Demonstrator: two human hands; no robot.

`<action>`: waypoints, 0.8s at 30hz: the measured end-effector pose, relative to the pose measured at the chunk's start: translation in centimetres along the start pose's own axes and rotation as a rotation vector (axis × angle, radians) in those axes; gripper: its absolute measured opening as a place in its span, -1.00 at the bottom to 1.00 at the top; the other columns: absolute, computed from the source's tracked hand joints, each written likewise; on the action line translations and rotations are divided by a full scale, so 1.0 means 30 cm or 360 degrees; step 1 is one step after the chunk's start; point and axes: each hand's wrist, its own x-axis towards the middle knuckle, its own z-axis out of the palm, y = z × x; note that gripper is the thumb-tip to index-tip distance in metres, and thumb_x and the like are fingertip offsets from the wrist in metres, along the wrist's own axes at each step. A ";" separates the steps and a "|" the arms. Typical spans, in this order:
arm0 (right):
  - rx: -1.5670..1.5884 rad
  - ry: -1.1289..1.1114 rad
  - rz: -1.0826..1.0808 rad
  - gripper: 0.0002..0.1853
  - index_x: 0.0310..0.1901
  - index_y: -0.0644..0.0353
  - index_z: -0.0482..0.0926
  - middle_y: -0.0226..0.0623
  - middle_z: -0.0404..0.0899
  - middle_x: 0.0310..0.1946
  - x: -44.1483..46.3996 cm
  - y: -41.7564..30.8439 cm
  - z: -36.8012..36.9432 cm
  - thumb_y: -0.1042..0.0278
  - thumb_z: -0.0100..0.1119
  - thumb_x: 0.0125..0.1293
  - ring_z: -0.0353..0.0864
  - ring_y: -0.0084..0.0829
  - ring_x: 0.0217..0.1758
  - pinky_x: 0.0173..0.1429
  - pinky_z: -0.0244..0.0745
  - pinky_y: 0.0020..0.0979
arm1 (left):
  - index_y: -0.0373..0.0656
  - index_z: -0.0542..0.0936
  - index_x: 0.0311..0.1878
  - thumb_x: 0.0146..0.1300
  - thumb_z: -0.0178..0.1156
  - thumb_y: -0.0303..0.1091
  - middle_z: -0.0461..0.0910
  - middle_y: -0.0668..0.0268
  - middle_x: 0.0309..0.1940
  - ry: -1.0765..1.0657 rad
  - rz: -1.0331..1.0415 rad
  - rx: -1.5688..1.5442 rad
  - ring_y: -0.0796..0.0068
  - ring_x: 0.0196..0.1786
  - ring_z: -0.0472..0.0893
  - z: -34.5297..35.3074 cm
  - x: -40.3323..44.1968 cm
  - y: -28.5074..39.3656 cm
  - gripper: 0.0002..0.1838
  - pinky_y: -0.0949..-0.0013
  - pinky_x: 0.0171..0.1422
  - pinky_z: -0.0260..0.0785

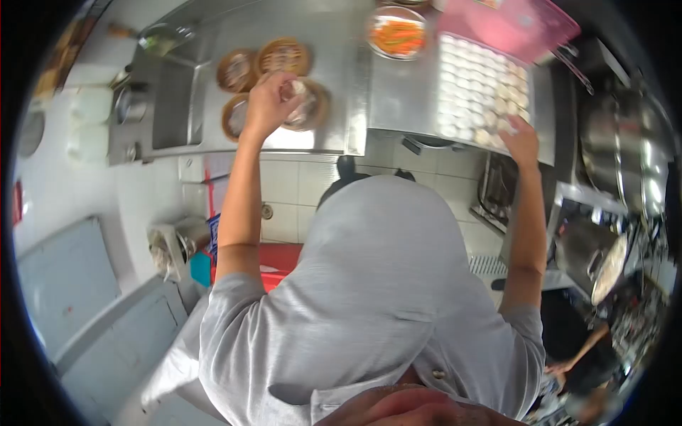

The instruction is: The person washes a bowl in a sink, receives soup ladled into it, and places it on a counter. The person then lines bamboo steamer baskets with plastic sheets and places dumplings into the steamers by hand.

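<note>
My left hand (270, 106) is over a round bamboo steamer (321, 106) on the steel counter. Its fingers are closed around a small pale bun (298, 88). Other bamboo steamers with pale contents stand beside it, such as one at the back (307, 57) and one further left (222, 74). My right hand (522, 142) is at the near right part of a tray covered with rows of small white buns (465, 82). Its fingers are pinched together among the buns. A whitish piece shows at the fingertips, but I cannot make out its shape.
A plate of orange strips (398, 37) stands behind the tray's left side, and a pink plastic container (515, 25) is at its back. Left is a sink (174, 117). Large metal pots (621, 153) stand at the right. Another person's arm (586, 348) shows at the lower right.
</note>
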 end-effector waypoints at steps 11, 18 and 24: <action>-0.0593 -0.0315 0.0308 -0.47 -0.03 0.14 0.71 -0.14 0.73 -0.05 0.076 -0.180 -0.049 0.08 0.40 -0.08 0.70 -0.13 0.04 0.14 0.57 -0.20 | -0.14 0.67 -0.08 0.03 0.35 -0.34 0.68 0.06 -0.18 -0.0126 -0.0187 0.0607 -0.01 -0.13 0.69 0.099 -0.038 -0.219 -0.66 0.04 0.02 0.54; -0.0588 -0.0068 0.0239 -0.51 -0.09 0.15 0.72 -0.13 0.74 -0.12 0.060 -0.131 -0.008 0.10 0.43 -0.10 0.73 -0.13 -0.06 0.08 0.60 -0.21 | -0.09 0.68 -0.04 -0.03 0.45 -0.29 0.67 0.07 -0.16 -0.0204 -0.0149 0.0911 -0.04 -0.10 0.66 0.156 -0.044 -0.282 -0.59 0.04 0.03 0.53; -0.0084 0.0297 0.0465 -0.48 -0.04 0.25 0.71 -0.13 0.74 -0.17 0.045 0.001 -0.030 0.11 0.50 -0.03 0.76 -0.25 -0.19 -0.04 0.61 -0.28 | -0.15 0.67 0.00 -0.04 0.49 -0.19 0.62 0.05 0.01 -0.0251 -0.0076 0.0831 0.01 0.03 0.62 0.149 -0.063 -0.296 -0.50 0.05 0.11 0.52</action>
